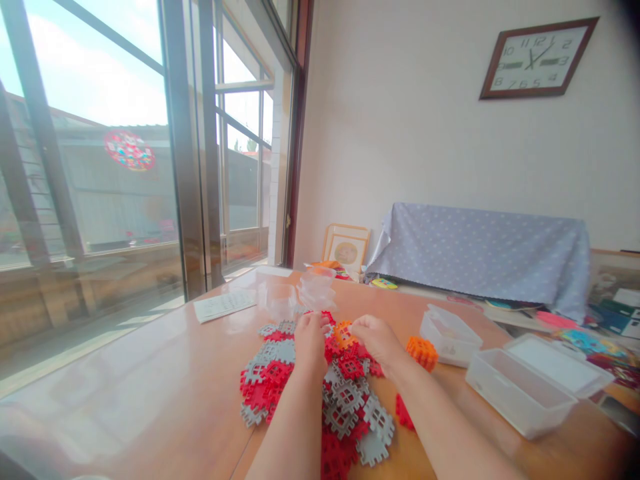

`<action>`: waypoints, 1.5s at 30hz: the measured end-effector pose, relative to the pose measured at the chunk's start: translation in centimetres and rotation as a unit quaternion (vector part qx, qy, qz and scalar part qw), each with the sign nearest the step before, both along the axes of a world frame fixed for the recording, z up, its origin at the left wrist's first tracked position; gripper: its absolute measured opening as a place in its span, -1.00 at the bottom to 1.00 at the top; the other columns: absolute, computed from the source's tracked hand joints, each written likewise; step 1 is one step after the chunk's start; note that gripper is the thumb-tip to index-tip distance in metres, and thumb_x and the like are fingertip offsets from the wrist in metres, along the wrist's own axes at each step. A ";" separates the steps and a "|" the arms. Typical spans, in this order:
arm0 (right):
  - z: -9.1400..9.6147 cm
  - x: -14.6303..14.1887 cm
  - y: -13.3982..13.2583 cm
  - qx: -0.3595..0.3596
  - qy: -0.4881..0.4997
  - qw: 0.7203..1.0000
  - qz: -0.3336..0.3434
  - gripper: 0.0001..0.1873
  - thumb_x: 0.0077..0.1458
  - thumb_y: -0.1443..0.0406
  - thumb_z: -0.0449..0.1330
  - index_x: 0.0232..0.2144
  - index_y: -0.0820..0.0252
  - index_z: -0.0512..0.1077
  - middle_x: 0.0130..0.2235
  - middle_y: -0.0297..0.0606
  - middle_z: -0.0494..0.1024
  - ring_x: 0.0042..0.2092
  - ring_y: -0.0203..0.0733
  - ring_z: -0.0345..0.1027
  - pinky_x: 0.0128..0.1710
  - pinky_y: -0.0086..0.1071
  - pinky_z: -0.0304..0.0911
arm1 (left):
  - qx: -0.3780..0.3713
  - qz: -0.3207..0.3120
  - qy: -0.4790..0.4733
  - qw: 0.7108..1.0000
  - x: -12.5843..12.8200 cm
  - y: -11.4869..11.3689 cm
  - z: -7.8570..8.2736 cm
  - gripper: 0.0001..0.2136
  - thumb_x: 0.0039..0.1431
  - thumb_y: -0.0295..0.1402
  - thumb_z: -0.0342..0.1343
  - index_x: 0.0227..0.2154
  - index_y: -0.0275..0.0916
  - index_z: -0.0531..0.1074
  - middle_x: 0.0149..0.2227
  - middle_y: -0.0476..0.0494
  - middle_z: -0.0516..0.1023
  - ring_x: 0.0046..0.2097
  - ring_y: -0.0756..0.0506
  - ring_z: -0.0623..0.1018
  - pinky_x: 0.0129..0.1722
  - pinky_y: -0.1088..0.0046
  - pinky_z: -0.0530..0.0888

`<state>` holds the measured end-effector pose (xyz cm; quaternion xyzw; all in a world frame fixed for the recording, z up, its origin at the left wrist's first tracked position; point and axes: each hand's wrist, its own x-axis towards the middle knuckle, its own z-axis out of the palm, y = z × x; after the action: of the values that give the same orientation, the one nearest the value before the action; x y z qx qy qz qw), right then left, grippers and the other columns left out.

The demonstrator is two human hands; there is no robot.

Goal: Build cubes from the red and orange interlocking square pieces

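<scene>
A heap of flat toothed building tiles, red (277, 373) and grey (347, 395), lies spread on the table under my forearms. My left hand (310, 339) is over the back of the heap, its fingers curled beside some red tiles; what they hold, if anything, is hidden. Facing it, my right hand (377, 339) has its thumb and fingers pinched at the edge of an orange toothed tile (344, 335). A stack of orange tiles (421, 353) stands just right of my right wrist. Several red tiles (404, 412) sit partly behind my right forearm.
Clear plastic boxes, one lidless (520, 393) and one farther back (450, 337), stand on the right. More clear containers (315, 293) are stacked at the back, near a printed sheet (225, 305). A cloth-covered object (480, 253) is against the wall; a large window borders the left side.
</scene>
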<state>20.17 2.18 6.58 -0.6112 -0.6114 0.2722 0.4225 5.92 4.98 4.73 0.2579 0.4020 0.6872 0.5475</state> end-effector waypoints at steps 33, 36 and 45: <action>0.0 1.6 -2.7 0.037 0.214 0.972 -0.087 -0.62 0.07 -0.04 0.16 -0.34 0.16 0.40 -0.49 -0.39 0.43 -0.55 -0.36 0.21 -0.57 -0.48 0.07 | 0.027 -0.136 -0.086 0.987 2.0 -0.9 -0.1 -0.74 -0.17 -0.58 0.22 -0.32 -0.29 0.50 -0.20 -0.21 0.61 -0.30 -0.02 0.57 -0.33 0.50 0.44; -0.4 1.3 -2.8 -0.039 0.184 0.982 -0.025 -0.58 0.07 -0.04 0.15 -0.28 0.19 0.45 -0.41 -0.29 0.53 -0.50 -0.30 0.34 -0.59 -0.48 0.06 | 0.044 -0.133 -0.093 0.986 2.0 -0.9 0.0 -0.73 -0.18 -0.56 0.26 -0.32 -0.29 0.50 -0.23 -0.19 0.61 -0.31 -0.02 0.57 -0.32 0.49 0.43; -0.2 2.5 -2.4 0.048 0.139 0.989 0.002 -0.59 0.04 0.09 0.19 -0.15 0.21 0.56 -0.31 -0.24 0.63 -0.32 -0.16 0.45 -0.34 -0.37 0.32 | 0.034 -0.169 0.063 0.983 2.1 -2.0 0.0 -0.69 -0.08 -0.31 0.33 -0.22 -0.27 0.57 -0.48 -0.03 0.48 -0.49 0.06 0.41 -0.52 0.58 0.26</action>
<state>22.70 -0.24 6.43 -0.5453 -0.5600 0.3254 0.5322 8.05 2.97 4.76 0.3840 0.3625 0.5802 0.6200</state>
